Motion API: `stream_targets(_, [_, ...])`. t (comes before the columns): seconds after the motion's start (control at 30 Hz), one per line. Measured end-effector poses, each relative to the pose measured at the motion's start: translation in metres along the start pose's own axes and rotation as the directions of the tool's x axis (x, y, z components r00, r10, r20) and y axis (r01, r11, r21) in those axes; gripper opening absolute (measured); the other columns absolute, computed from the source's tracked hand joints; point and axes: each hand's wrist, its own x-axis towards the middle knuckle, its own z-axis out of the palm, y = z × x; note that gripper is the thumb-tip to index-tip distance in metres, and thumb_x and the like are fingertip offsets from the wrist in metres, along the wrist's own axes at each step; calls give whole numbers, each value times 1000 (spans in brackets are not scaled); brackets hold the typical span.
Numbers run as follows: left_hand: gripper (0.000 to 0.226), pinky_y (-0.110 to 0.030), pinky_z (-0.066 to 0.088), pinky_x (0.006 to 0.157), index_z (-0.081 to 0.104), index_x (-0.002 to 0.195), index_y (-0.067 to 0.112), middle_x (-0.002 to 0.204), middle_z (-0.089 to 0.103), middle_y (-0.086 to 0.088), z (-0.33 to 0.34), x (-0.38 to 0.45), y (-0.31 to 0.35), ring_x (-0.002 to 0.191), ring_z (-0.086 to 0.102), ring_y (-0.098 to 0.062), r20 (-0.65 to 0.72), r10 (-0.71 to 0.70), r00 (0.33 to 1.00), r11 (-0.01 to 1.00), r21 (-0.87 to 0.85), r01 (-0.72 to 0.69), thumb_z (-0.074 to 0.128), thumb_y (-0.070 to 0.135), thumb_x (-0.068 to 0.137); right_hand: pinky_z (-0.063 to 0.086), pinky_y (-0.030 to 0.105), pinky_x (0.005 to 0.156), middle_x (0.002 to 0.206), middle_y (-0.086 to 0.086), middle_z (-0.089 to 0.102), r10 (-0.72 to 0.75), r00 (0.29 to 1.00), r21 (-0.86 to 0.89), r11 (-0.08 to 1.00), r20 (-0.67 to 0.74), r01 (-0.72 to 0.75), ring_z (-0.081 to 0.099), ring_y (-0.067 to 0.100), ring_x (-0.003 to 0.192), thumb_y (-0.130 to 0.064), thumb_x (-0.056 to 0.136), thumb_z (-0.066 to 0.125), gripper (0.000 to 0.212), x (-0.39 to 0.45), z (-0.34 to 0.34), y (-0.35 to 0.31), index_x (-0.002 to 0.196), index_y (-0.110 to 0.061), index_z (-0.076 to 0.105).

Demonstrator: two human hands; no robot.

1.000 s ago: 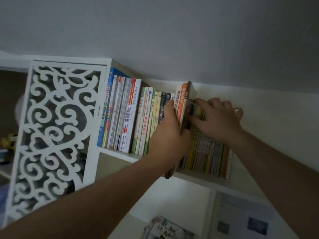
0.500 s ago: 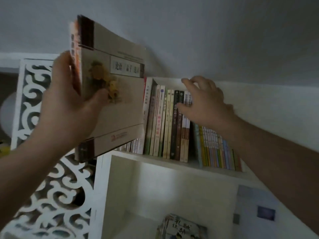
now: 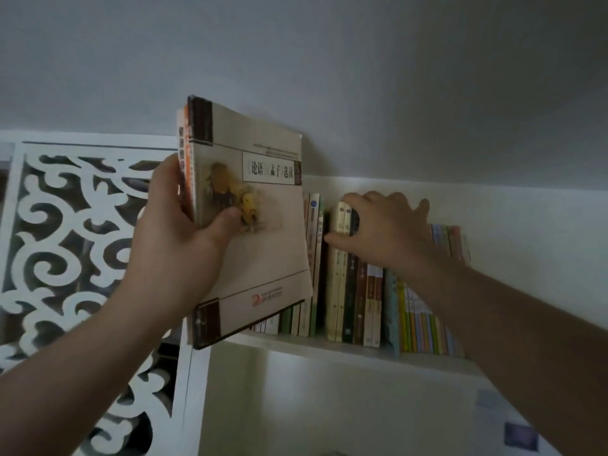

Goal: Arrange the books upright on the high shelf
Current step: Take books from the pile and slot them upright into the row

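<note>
The left hand grips a beige book plus an orange-spined one, thumb across the cover, raised before the high shelf. The right hand curls its fingers over the tops of standing books, beside a gap in the row

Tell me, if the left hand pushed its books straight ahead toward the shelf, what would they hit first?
Probably the upright books already standing on the shelf: the beige book in the left hand overlaps them rather than the dark gap beside the right hand. Depth is unclear.
</note>
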Motion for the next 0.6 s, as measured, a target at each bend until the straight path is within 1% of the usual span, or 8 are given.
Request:
stream_targets(0.07, [59, -25, 55, 79, 43, 138, 45, 104, 65, 36, 7, 5, 5, 96, 65, 15, 7, 9, 1000, 1000, -26, -9, 74, 20, 95, 18, 78, 116, 144, -3, 56, -3, 1000, -9, 1000, -9, 3, 45, 36, 138, -90, 80, 51, 83, -7, -1, 10, 152, -53, 33])
stream_targets(0.13, [57, -28, 58, 81, 43, 133, 46, 103, 66, 37, 16, 7, 8, 95, 66, 14, 7, -1, 1000, 999, -53, 1, 74, 18, 95, 19, 79, 116, 140, -2, 56, -29, 999, -19, 999, -24, 29, 48, 35, 136, -89, 82, 49, 85, -11, 0, 20, 156, -54, 26])
stream_targets(0.27, [54, -41, 61, 90, 46, 134, 42, 113, 70, 22, 41, 0, 4, 100, 69, 5, 19, -44, 999, 994, -96, 45, 74, 16, 95, 27, 73, 115, 132, -5, 55, -13, 1000, 34, 999, -8, 13, 58, 31, 122, -88, 82, 52, 73, -13, 0, 32, 147, -58, 37])
stream_targets(0.37, [62, -43, 59, 95, 43, 143, 40, 119, 69, 22, 64, -10, 2, 106, 67, 3, 21, -46, 999, 993, -104, 47, 74, 16, 94, 34, 67, 111, 125, -7, 54, -18, 1000, 67, 998, -25, 19, 60, 29, 114, -82, 81, 57, 67, -12, 0, 39, 141, -57, 41])
stream_targets(0.43, [63, -37, 58, 96, 42, 145, 38, 121, 66, 26, 76, -14, 2, 110, 65, 4, 27, -29, 999, 996, -78, 31, 73, 15, 95, 39, 62, 107, 124, -8, 55, -26, 999, 62, 998, -29, 28, 61, 29, 112, -80, 81, 59, 66, -11, -1, 45, 141, -58, 42])
stream_targets(0.5, [62, -26, 56, 87, 39, 146, 36, 125, 63, 22, 83, -16, 1, 113, 64, -1, 28, 14, 999, 1000, -1, -14, 71, 16, 96, 45, 57, 102, 120, -9, 54, -37, 999, 67, 997, -27, 38, 62, 28, 109, -82, 80, 57, 66, -10, -1, 49, 140, -58, 43])
stream_targets(0.57, [64, -17, 47, 74, 35, 149, 34, 123, 61, 19, 83, -14, 0, 103, 63, -4, -13, 40, 999, 996, 85, -39, 69, 18, 97, 50, 53, 96, 115, -10, 53, -54, 998, 90, 994, -39, 57, 63, 26, 105, -86, 76, 52, 68, -10, 0, 52, 137, -58, 45])
stream_targets(0.6, [66, -14, 43, 70, 33, 151, 33, 119, 60, 19, 81, -13, -1, 95, 61, -1, -42, 35, 999, 993, 110, -30, 68, 18, 97, 50, 52, 95, 115, -9, 53, -59, 997, 94, 994, -42, 63, 63, 26, 104, -88, 75, 50, 70, -10, 0, 54, 138, -57, 45])
